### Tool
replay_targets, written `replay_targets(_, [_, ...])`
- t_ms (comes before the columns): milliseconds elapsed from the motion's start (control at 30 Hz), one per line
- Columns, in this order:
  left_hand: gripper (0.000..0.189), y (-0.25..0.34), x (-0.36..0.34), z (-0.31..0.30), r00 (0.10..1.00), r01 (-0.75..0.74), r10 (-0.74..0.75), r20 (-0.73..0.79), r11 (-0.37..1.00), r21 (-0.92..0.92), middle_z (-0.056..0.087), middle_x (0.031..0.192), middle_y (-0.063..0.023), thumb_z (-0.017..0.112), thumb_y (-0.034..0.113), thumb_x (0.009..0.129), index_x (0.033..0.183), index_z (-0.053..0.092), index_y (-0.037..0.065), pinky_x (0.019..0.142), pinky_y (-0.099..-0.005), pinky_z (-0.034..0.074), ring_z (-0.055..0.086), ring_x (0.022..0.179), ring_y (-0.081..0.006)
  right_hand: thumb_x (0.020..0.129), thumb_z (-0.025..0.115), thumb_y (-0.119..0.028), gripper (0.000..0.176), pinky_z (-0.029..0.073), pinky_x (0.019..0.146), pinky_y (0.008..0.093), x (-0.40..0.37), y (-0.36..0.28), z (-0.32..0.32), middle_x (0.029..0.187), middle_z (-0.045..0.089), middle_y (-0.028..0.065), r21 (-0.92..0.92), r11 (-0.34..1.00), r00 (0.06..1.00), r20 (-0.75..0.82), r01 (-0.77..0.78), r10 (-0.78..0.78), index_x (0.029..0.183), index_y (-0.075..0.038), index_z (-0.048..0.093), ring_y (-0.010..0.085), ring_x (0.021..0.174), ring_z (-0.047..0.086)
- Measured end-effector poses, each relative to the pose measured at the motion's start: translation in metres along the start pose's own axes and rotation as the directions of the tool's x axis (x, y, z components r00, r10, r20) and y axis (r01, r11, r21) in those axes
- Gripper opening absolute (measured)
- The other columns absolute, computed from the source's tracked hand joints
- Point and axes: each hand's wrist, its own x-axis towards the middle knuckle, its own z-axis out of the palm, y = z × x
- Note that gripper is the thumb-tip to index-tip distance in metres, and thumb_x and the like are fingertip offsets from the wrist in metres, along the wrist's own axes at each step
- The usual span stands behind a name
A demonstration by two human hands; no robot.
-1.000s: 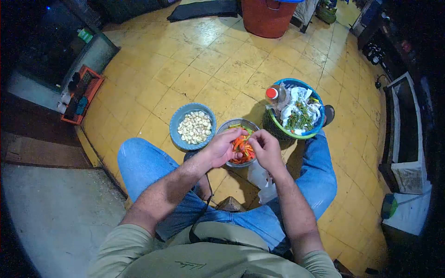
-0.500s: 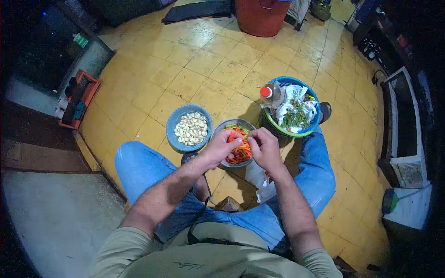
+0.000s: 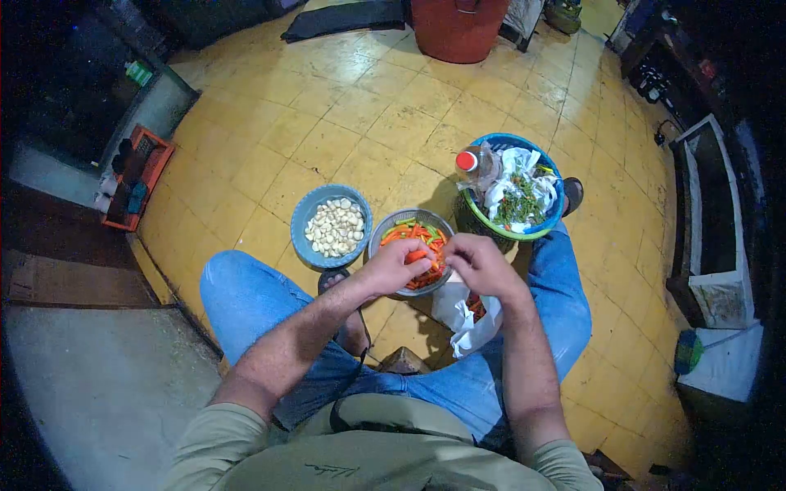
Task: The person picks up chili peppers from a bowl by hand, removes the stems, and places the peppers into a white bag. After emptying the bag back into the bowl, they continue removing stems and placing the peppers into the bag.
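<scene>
Above a grey colander (image 3: 374,243) of red, orange and green chili peppers (image 3: 407,231), my left hand (image 3: 395,268) is closed around a few orange-red chili peppers (image 3: 416,256). Close to its right is my right hand (image 3: 485,267), with thumb and fingers pinched together near the colander's right rim; anything in that pinch is too small to make out. Below my right hand lies a white plastic bag (image 3: 463,317), with more red chilies (image 3: 475,306) showing through its opening. Left of the colander stands a blue bowl (image 3: 298,219) of peeled garlic cloves (image 3: 336,228).
A blue and green basket (image 3: 524,235) by my right knee holds plastic bags, green stems and a red-capped bottle (image 3: 467,162). An orange crate (image 3: 162,168) sits along the left wall. Farther back stand a red tub (image 3: 455,33) and a dark mat (image 3: 344,20).
My hands have moved slightly apart and lower; my right hand has shifted right, toward the plastic bag. More of the chilies in the colander and in the bag now show.
</scene>
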Motion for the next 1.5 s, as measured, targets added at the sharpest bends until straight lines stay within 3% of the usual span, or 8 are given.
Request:
replay_targets(133, [0.019,0.016,-0.001,-0.008,0.971,0.227,-0.232,-0.066,0.971,-0.070,0.061,0.089,-0.0003,0.060,0.018,0.091,0.105,0.062,0.005,0.060,-0.0231,0.046,0.055,0.075,-0.0058,0.084,0.057,-0.004,0.007,0.047,0.065,0.0297,-0.004,0.019,-0.030,0.079,0.063,0.0113,0.105,0.974,0.900,-0.372,-0.203,0.228,0.088,0.001,0.061,0.0186,0.071,0.058])
replay_targets(233, [0.026,0.014,0.001,-0.010,0.929,0.303,-0.365,-0.057,0.840,-0.450,0.060,0.092,0.0011,0.054,0.029,0.096,0.112,0.060,0.010,0.056,-0.0223,0.044,0.053,0.071,-0.0057,0.084,0.057,-0.005,0.012,0.049,0.071,0.0321,-0.007,0.057,-0.052,0.085,0.065,0.0140,0.225,0.945,0.781,-0.535,-0.235,0.322,0.093,0.001,0.063,0.0233,0.076,0.061])
replay_targets(300, [0.027,0.014,0.002,-0.009,0.921,0.285,-0.383,-0.075,0.791,-0.541,0.060,0.094,0.0004,0.052,0.029,0.097,0.113,0.060,0.009,0.059,-0.0239,0.045,0.054,0.073,-0.0068,0.083,0.059,-0.005,0.018,0.050,0.080,0.0359,-0.007,0.067,-0.061,0.093,0.065,0.0167,-0.107,0.919,0.700,-0.683,-0.378,0.209,0.099,0.000,0.064,0.0299,0.087,0.063])
replay_targets(433, [0.027,0.017,-0.001,-0.013,0.904,0.261,-0.415,-0.103,0.727,-0.635,0.062,0.094,-0.0021,0.046,0.025,0.099,0.115,0.059,0.007,0.062,-0.0236,0.047,0.056,0.074,-0.0089,0.082,0.060,-0.006,0.023,0.048,0.087,0.0384,-0.007,0.054,-0.051,0.100,0.064,0.0188,-0.443,0.843,0.735,-0.672,-0.305,-0.088,0.104,0.000,0.064,0.0341,0.095,0.062])
replay_targets(600, [0.028,0.014,0.002,-0.014,0.900,0.239,-0.414,-0.138,0.732,-0.639,0.063,0.096,-0.0045,0.045,0.024,0.099,0.118,0.056,0.007,0.069,-0.0271,0.049,0.059,0.082,-0.0128,0.081,0.063,-0.008,0.023,0.049,0.083,0.0382,-0.001,0.026,-0.012,0.099,0.064,0.0193,-0.120,0.954,0.880,-0.431,-0.274,0.199,0.101,0.001,0.064,0.0334,0.093,0.062])
replay_targets(1067, [0.034,0.015,0.000,-0.016,0.894,0.263,-0.414,-0.174,0.797,-0.545,0.059,0.118,-0.0037,0.045,0.028,0.099,0.124,0.056,0.009,0.088,-0.0328,0.045,0.053,0.109,-0.0141,0.082,0.065,-0.013,0.019,0.051,0.076,0.0383,0.009,0.006,0.031,0.091,0.065,0.0173,-0.091,0.979,0.944,-0.295,-0.180,0.146,0.097,0.000,0.066,0.0317,0.083,0.065])
replay_targets(1233, [0.044,0.024,-0.001,-0.005,0.943,0.194,-0.306,-0.131,0.826,-0.529,0.056,0.125,-0.0060,0.038,0.040,0.101,0.130,0.052,0.010,0.100,-0.0433,0.036,0.048,0.118,-0.0154,0.086,0.063,-0.018,0.019,0.051,0.066,0.0367,0.015,-0.014,0.048,0.080,0.067,0.0174,0.093,0.928,0.907,-0.194,-0.361,0.373,0.090,0.000,0.067,0.0290,0.071,0.066])
replay_targets(1500, [0.046,0.028,-0.003,-0.006,0.963,0.212,-0.258,-0.080,0.907,-0.365,0.054,0.127,-0.0036,0.038,0.044,0.101,0.130,0.053,0.011,0.093,-0.0372,0.041,0.047,0.116,-0.0138,0.085,0.058,-0.010,0.012,0.050,0.066,0.0413,0.015,-0.008,0.056,0.079,0.065,0.0182,0.063,0.966,0.916,-0.307,-0.250,0.257,0.091,0.000,0.063,0.0338,0.071,0.064])
